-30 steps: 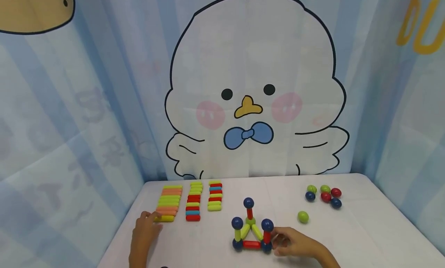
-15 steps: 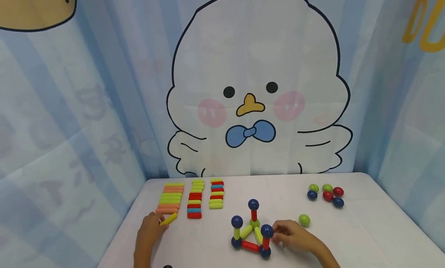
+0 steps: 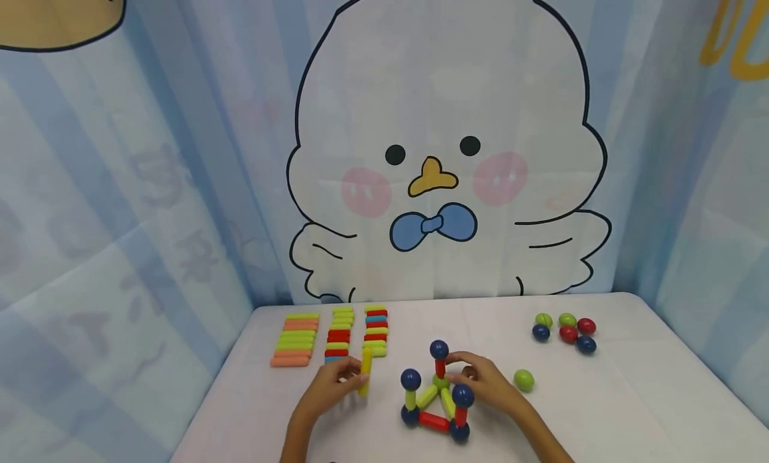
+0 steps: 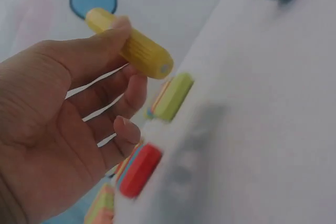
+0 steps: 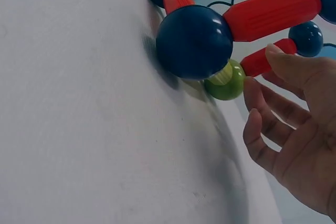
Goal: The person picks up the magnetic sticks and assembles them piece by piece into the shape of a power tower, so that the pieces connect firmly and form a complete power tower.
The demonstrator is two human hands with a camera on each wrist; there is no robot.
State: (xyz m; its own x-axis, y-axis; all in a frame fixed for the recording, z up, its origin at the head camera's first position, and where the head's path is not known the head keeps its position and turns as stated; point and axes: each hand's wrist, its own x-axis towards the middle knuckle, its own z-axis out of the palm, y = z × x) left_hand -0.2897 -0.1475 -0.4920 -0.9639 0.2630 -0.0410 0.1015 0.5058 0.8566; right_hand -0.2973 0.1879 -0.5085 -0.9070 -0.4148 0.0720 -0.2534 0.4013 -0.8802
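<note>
My left hand [image 3: 329,387] pinches a yellow magnetic rod [image 3: 366,373] between thumb and fingers, raised above the table; in the left wrist view the yellow rod [image 4: 149,56] slants with one end free. To its right stands a model of magnetic rods and balls: a triangular base with a red front rod [image 3: 434,421] and two lime rods, and three uprights topped by navy balls [image 3: 411,379]. My right hand [image 3: 485,380] pinches the rear red upright [image 5: 257,63], just above the green ball [image 5: 227,82] at its foot. Its index finger is partly hidden behind that rod.
Three columns of rods [image 3: 296,339] lie at the table's back left. A loose green ball [image 3: 524,380] lies right of my right hand. Several green, red and navy balls [image 3: 568,334] are grouped at the back right. A printed curtain [image 3: 432,116] hangs behind the table.
The left hand has picked the yellow rod off the front of the left column and carried it right, turning it upright. The model has turned slightly; the right hand has shifted to its rear upright.
</note>
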